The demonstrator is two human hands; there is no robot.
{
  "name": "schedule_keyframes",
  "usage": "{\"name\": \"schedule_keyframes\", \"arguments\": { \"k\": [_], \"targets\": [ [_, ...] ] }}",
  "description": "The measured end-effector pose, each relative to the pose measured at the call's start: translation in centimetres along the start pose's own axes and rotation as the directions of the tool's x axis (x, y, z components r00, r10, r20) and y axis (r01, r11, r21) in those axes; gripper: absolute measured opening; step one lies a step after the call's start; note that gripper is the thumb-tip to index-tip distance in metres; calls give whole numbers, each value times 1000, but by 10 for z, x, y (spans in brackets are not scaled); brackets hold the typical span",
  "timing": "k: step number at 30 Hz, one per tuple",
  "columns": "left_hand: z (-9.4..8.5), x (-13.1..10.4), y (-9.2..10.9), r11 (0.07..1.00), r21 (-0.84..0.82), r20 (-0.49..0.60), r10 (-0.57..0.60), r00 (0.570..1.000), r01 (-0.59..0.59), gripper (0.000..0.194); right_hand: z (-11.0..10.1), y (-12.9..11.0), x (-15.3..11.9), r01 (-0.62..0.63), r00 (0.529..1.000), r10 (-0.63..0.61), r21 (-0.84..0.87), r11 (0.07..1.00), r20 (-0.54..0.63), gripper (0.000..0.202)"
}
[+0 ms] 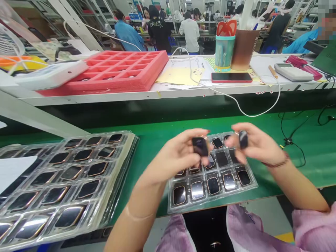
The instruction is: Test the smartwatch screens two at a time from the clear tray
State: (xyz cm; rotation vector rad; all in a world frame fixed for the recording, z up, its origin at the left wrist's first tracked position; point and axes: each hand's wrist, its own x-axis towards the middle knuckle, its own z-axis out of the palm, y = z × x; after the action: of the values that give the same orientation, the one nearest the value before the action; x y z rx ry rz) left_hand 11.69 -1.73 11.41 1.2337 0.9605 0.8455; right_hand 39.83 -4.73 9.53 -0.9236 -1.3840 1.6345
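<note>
Tray (210, 199) of clear plastic lies on the green bench (147, 141); its cells hold dark-screened units. Stacked trays (118, 175) at left carry similar gold-rimmed units. On the shelf (118, 98), a red foam tray (157, 68) has divided compartments, and a teal cup (223, 54) holds red loop handles (226, 28). A white cable (258, 115) loops below the shelf edge, beyond the hands. Left hand (180, 150) grips a square screen unit (200, 146) over the clear tray. Right hand (257, 144) pinches a small dark part (243, 139), motion-blurred, near the tray's far right corner.
</note>
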Motion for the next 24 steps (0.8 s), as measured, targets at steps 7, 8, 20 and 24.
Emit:
{"name": "schedule_keyframes", "arguments": {
  "k": [7, 8, 20, 24],
  "targets": [
    [26, 69, -61, 996, 74, 180, 34, 983, -48, 25, -13, 75, 72, 33, 986, -55, -134, 990, -156, 30],
    [26, 71, -68, 996, 77, 190, 30, 981, -46, 21, -14, 81, 71, 23, 988, -46, -152, 988, -148, 28],
    [18, 68, -84, 991, 90, 133, 82, 988, -95, 33, -12, 90, 62, 117, 988, -134, -193, 974, -77, 41],
    [16, 67, -84, 991, 86, 121, 87, 989, -98, 35, -12, 90, 61, 125, 988, -140, -200, 972, -65, 41]
  ]
}}
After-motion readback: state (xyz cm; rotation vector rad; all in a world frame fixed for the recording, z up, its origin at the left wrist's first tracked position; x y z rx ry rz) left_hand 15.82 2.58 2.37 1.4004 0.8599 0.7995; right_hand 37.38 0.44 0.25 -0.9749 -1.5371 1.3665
